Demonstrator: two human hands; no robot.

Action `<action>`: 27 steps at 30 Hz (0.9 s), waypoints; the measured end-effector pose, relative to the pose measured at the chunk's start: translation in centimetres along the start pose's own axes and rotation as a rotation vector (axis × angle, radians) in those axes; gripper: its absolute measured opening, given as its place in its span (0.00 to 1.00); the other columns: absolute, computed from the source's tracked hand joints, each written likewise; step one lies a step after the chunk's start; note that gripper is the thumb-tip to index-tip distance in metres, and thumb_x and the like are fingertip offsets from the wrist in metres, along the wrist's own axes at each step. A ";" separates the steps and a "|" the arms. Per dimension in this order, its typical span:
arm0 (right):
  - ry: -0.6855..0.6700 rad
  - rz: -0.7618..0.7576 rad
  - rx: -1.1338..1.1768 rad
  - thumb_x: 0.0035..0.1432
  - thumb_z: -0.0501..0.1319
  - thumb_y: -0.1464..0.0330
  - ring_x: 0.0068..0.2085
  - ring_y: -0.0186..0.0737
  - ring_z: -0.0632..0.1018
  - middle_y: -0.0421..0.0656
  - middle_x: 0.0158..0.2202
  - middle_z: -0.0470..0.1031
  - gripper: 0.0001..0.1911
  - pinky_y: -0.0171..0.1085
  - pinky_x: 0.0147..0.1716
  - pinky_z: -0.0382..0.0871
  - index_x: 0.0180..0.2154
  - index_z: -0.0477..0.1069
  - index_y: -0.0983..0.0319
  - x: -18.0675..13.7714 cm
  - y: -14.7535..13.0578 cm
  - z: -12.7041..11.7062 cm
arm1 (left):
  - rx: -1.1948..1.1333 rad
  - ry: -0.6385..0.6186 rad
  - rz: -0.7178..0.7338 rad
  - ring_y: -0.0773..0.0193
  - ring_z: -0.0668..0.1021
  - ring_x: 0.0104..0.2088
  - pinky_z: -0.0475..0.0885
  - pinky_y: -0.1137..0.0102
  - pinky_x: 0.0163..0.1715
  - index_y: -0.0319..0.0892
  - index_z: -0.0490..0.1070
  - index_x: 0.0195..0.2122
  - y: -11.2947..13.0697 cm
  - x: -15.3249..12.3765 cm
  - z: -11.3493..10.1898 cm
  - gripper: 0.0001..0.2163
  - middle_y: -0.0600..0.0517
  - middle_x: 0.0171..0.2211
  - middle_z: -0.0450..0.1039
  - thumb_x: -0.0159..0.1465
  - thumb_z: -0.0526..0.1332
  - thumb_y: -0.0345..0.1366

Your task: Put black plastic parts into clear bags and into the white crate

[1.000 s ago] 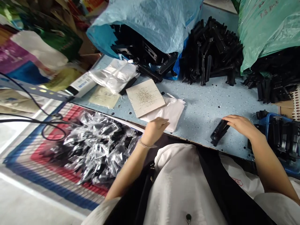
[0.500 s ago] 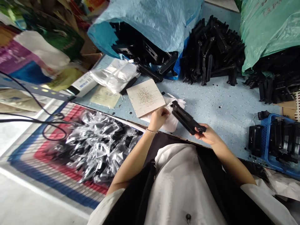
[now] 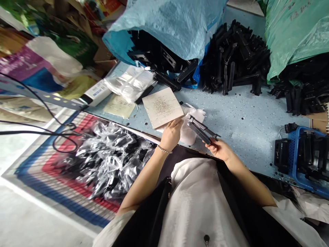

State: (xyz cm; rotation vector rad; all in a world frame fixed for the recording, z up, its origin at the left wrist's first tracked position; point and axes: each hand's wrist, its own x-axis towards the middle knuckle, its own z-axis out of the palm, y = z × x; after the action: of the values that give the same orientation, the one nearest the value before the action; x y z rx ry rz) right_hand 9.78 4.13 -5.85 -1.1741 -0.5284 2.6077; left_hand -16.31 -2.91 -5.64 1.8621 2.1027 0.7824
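My right hand (image 3: 218,149) grips the near end of a long black stapler (image 3: 202,130), whose two hinged arms stand slightly apart. It is held tilted above the bench's front edge, its far end over a stack of thin white plastic bags (image 3: 191,132). My left hand (image 3: 171,132) lies back up at the near edge of a pale square board (image 3: 151,111), fingers stretched towards it and holding nothing that I can see. Tiny metal bits (image 3: 161,105) are scattered on the board; what they are is too small to tell.
A crate (image 3: 51,168) of plastic-wrapped black items stands lower left. Behind the board lie a blue bag (image 3: 164,20) of black parts and a heap of black parts (image 3: 236,55). A green bag (image 3: 295,31) and a blue basket (image 3: 293,151) are at right.
My left hand has shifted from the white bags to the board's edge, and its fingers have straightened. The stapler has turned in my right hand, showing its two arms apart.
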 end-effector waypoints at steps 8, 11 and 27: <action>0.060 0.024 -0.033 0.57 0.69 0.70 0.21 0.30 0.73 0.47 0.25 0.81 0.07 0.25 0.17 0.69 0.29 0.73 0.63 1.1 1.3 1.3 | -0.206 -0.019 -0.125 0.65 0.80 0.34 0.80 0.66 0.40 0.37 0.70 0.61 -0.1 0.3 -0.1 0.27 0.38 0.61 0.70 0.59 0.55 0.25; 0.072 -0.017 -0.090 0.52 0.72 0.68 0.22 0.31 0.74 0.48 0.26 0.81 0.09 0.26 0.18 0.68 0.28 0.73 0.63 1.1 1.1 1.6 | -0.197 0.054 0.010 0.59 0.80 0.49 0.78 0.62 0.52 0.40 0.63 0.67 2.4 -1.0 -0.5 0.29 0.38 0.64 0.67 0.63 0.53 0.24; -0.099 0.035 0.050 0.50 0.76 0.62 0.25 0.30 0.75 0.44 0.31 0.81 0.15 0.24 0.17 0.64 0.37 0.76 0.62 -1.9 2.0 0.2 | -0.218 0.208 0.049 0.62 0.80 0.48 0.79 0.67 0.47 0.48 0.58 0.70 2.5 -1.6 -1.5 0.33 0.40 0.63 0.66 0.64 0.53 0.22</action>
State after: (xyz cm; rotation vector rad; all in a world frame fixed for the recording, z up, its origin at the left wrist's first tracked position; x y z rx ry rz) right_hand 10.72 1.61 -5.31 -1.0523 -0.4629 2.7040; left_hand -14.64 -4.67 -3.37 1.7885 1.9977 1.2116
